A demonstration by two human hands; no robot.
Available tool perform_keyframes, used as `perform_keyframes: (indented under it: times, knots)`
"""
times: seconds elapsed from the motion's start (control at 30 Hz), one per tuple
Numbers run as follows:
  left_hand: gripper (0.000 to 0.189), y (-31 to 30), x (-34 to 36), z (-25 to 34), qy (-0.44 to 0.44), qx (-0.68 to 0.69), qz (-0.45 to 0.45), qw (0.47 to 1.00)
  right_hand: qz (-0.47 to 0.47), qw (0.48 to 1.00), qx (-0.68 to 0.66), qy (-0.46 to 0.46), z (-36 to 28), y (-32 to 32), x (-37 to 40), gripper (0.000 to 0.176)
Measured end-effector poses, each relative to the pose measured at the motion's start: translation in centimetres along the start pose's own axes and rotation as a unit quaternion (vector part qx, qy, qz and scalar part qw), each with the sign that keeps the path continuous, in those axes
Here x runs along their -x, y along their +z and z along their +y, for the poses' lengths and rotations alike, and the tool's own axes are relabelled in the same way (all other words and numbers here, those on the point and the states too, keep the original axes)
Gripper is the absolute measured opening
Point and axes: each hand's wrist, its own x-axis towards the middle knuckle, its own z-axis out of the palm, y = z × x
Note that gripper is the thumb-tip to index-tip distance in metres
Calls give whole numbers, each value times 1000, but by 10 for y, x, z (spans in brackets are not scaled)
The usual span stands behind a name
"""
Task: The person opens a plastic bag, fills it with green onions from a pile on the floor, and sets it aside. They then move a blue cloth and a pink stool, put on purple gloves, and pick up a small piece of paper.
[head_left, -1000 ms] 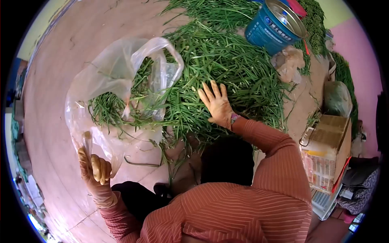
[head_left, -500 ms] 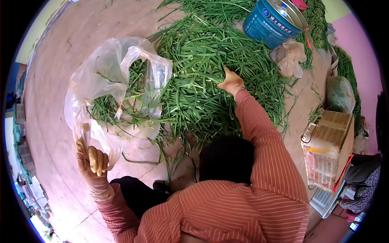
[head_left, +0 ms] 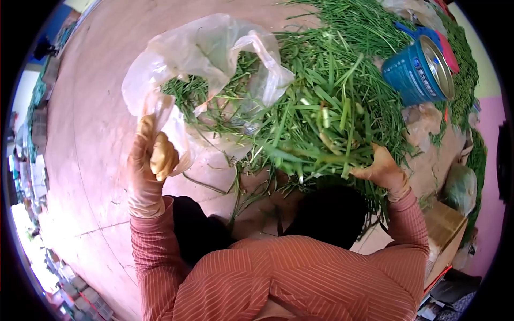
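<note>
A clear plastic bag (head_left: 187, 45) stands with its mouth toward me, and some long green leaves lie inside it. My left hand (head_left: 154, 152), in a thin yellowish glove, is closed on the bag's near left edge. My right hand (head_left: 381, 170), gloved alike, grips a loose bunch of long flat green leaves (head_left: 326, 131), rather like chives. The bunch is raised over the heap of greens (head_left: 364, 69) on the floor, right of the bag's mouth. Part of my right fingers is hidden by the leaves.
A blue metal bucket (head_left: 412, 72) stands at the heap's right side, a crumpled plastic bag (head_left: 423, 125) beside it. A cardboard box (head_left: 444, 224) and a filled bag (head_left: 459, 188) are at the right. More greens (head_left: 348, 16) lie farther back.
My right hand has come from the heap toward me, now with a bunch of leaves lifted in it. My left hand still grips the bag. The camera view has shifted.
</note>
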Motion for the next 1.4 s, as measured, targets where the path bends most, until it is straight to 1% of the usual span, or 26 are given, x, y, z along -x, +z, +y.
perform_keyframes:
  times: [0.03,0.07,0.1,0.13,0.2,0.23,0.27,0.33,0.4,0.43,0.47,0.53,0.57,0.6,0.67,0.73,0.77,0.8,0.87,0.93,0.97,1.0,1.1,1.2,1.33,1.4]
  knots:
    - [50,-3,2,0,4,4,-22,1000,-25,999,-9,-35,-18,2,-8,60]
    - [52,2,5,4,-7,-26,2,1000,-28,999,-8,-41,-29,8,-20,60]
    - [54,3,9,5,-6,-37,-6,999,-92,994,-4,-53,-40,13,-35,59]
    - [43,3,13,6,-7,-51,1,999,-156,986,1,-65,-51,19,-51,59]
    - [34,1,25,7,-13,-93,3,996,-200,973,-16,-109,-63,51,-91,56]
    - [40,1,32,5,-19,-105,0,994,-249,964,-83,-50,-62,78,-119,54]
    - [37,2,39,4,-19,-116,-16,993,-249,965,-85,-10,-83,93,-139,52]
    - [35,-1,56,7,-143,-124,-43,981,-198,979,-23,50,-135,115,-173,48]
    - [36,-8,70,2,-197,-108,-78,971,-320,928,-182,52,-157,121,-220,36]
    - [33,-14,81,-4,-234,-81,-40,968,-305,902,-306,16,-142,129,-258,29]
    - [30,-28,91,-13,-255,-41,-40,965,-261,891,-371,4,-145,128,-278,32]
    - [28,-38,108,-23,-267,51,2,962,-152,883,-443,-30,-164,118,-310,36]
    - [31,-40,114,-23,-245,73,-50,965,-110,888,-444,-52,-172,119,-322,38]
    - [30,-35,114,-16,-259,126,-55,956,-80,902,-418,-71,-183,124,-340,41]
    - [32,-30,109,-14,-202,162,-83,962,-33,949,-291,-117,-195,145,-353,46]
    - [34,-24,93,-5,-154,84,-18,984,-32,977,-97,-188,-193,173,-349,50]
    - [33,-22,86,-2,-129,27,63,989,-33,969,-3,-244,-184,184,-337,53]
    - [28,-23,77,0,-117,69,101,986,-22,953,55,-297,-168,189,-319,55]
    - [32,-29,62,3,-44,88,52,994,36,923,124,-362,-118,173,-255,63]
    - [44,-22,50,5,-45,86,75,992,95,921,133,-353,-65,147,-207,75]
    - [50,-40,45,-2,-43,119,-4,992,115,927,205,-293,-39,135,-178,79]
    - [47,-38,40,-4,-60,126,18,990,130,923,273,-237,-16,125,-153,84]
    - [46,-35,28,-22,-82,148,-35,985,104,911,388,-90,65,133,-116,97]
    - [47,-21,18,-37,-94,111,-37,989,102,870,482,-20,88,100,-119,102]
    - [50,-7,8,-42,-123,86,-50,987,204,827,504,144,106,13,-147,105]
    - [50,2,9,-38,-130,59,32,989,231,841,419,253,131,-22,-156,114]
